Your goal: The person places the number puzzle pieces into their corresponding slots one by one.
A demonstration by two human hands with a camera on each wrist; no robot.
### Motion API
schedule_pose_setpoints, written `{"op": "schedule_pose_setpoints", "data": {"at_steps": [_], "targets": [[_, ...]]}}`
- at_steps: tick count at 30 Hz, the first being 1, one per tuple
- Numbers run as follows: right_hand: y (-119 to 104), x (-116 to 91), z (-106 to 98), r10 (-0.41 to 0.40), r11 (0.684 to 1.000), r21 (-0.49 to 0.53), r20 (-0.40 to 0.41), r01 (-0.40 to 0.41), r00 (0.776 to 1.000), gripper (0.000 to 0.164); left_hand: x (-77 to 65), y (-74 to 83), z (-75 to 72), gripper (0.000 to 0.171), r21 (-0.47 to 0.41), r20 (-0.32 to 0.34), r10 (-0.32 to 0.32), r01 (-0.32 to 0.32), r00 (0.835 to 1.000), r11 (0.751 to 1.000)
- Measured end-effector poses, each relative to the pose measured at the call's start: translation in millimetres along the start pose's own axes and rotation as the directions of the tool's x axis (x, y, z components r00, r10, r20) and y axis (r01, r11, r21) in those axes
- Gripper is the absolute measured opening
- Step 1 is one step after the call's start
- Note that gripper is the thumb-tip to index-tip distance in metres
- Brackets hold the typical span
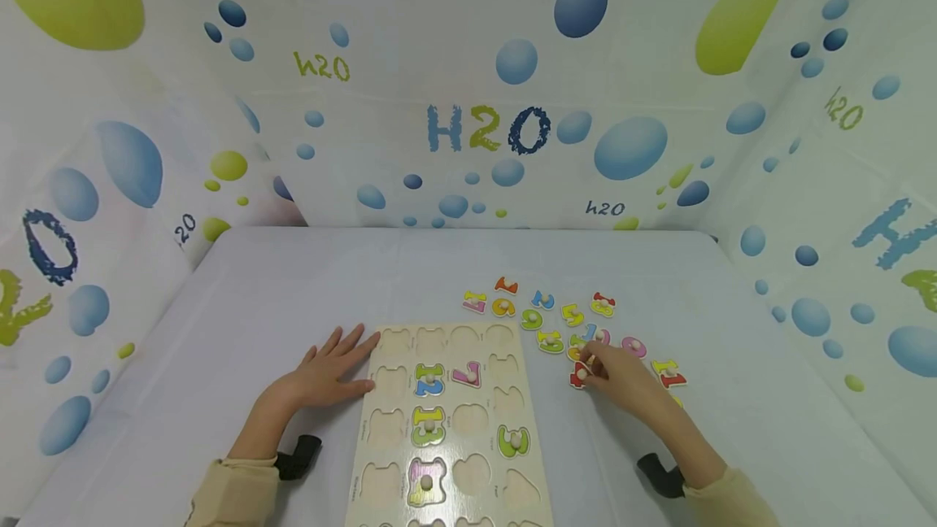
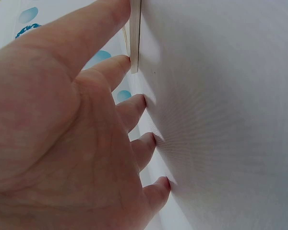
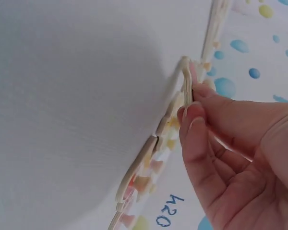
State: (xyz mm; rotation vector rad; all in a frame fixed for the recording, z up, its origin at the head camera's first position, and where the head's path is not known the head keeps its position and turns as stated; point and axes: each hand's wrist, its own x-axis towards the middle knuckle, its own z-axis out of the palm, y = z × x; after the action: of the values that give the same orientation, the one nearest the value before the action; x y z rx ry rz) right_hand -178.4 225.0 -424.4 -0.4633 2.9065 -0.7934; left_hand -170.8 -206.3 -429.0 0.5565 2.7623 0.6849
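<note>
In the head view my left hand [image 1: 322, 374] lies with fingers spread at the left edge of the wooden number puzzle board [image 1: 366, 462]. Its thumb and index fingertip meet the board's edge, and in the left wrist view the other fingertips [image 2: 150, 139] rest on the white cloth. My right hand [image 1: 624, 376] pinches a red number piece [image 1: 576, 381] to the right of the board. From the right wrist, that piece [image 3: 187, 84] shows edge-on between thumb and fingers, tilted up from the cloth. Part of it is hidden behind the fingers.
Loose number pieces with knobs, among them a green one [image 1: 531, 319], a yellow five [image 1: 573, 314] and a red-yellow eleven [image 1: 668, 373], lie around the right hand. In the board sit a twelve [image 1: 429, 390], a pink seven [image 1: 468, 376], a thirteen [image 1: 422, 435] and a green three [image 1: 507, 447].
</note>
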Motion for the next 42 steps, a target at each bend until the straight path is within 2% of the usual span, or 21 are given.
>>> {"op": "schedule_pose_setpoints", "data": {"at_steps": [5,10,14,18,24,27,29,32,35,39,42], "targets": [[-4,-4,0,-0.058,0.992,0.110,0.012,0.056,0.998,0.026,0.5,-0.3,0.4,0.071,0.013,-0.005,-0.002,0.002,1.000,1.000],[-26,-14,8,-0.121,0.948,0.304,0.083,0.091,0.989,0.023,1.0,-0.6,0.7,0.072,0.011,-0.003,0.000,0.000,1.000,1.000],[-45,-19,18,-0.180,0.920,0.376,0.162,0.108,0.970,0.021,0.5,0.3,-0.8,0.071,-0.005,0.001,0.001,-0.001,1.000,1.000],[-54,-16,26,-0.207,0.923,0.361,0.167,0.135,0.964,0.023,0.3,-0.1,-2.1,0.070,-0.011,0.003,0.001,-0.001,1.000,1.000],[-52,7,36,-0.240,0.932,0.299,0.091,0.203,0.966,0.020,-0.1,-0.9,-1.8,0.071,-0.012,-0.002,0.005,-0.005,1.000,1.000],[-51,15,38,-0.263,0.931,0.289,0.100,0.225,0.960,0.018,-0.1,0.4,-0.9,0.070,-0.019,0.002,0.004,-0.004,1.000,1.000],[-51,15,39,-0.282,0.920,0.318,0.138,0.228,0.949,0.017,-0.2,0.5,-0.1,0.071,-0.022,0.008,0.000,0.001,1.000,1.000],[-54,5,40,-0.307,0.895,0.394,0.200,0.211,0.930,0.016,-0.1,1.0,0.4,0.071,-0.021,0.013,-0.006,0.006,1.000,1.000],[-57,-13,41,-0.322,0.869,0.461,0.257,0.177,0.911,0.017,0.3,-0.7,-0.2,0.070,-0.012,0.011,-0.006,0.006,1.000,1.000],[-59,-36,45,-0.325,0.865,0.477,0.297,0.156,0.898,0.017,1.5,-1.4,-0.4,0.071,-0.010,0.005,-0.012,0.012,1.000,1.000],[-60,-45,49,-0.333,0.871,0.461,0.304,0.169,0.892,0.018,2.0,-0.9,0.4,0.071,-0.018,0.001,-0.016,0.016,1.000,1.000]]}}
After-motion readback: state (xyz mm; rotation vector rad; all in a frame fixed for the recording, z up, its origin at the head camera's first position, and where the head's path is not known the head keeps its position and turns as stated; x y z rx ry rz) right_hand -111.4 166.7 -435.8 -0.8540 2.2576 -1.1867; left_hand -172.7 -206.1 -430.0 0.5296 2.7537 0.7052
